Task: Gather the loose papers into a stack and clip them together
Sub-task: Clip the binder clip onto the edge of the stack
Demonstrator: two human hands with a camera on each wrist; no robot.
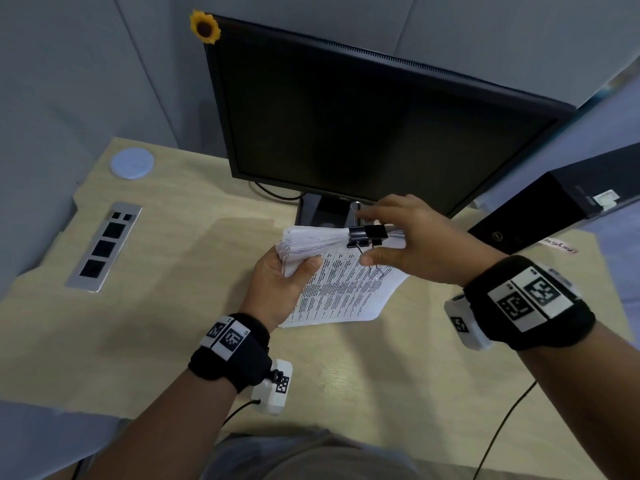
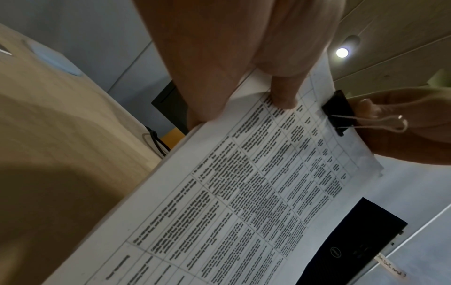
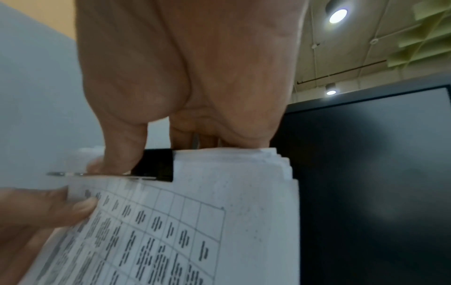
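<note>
The clip sits on the stack's far edge beneath the loosely spread right hand, thumb on its wire handle, while the left hand grips the stack's left corner.

- Your papers are white, with black text in a ruled grid.
- The clip on them is black with silver wire handles.
- Behind the papers, the monitor is black; a yellow sunflower with a brown centre sits on its corner.
- The desk is pale wood grain.
- Your wristbands are black with black-and-white square codes.
</note>
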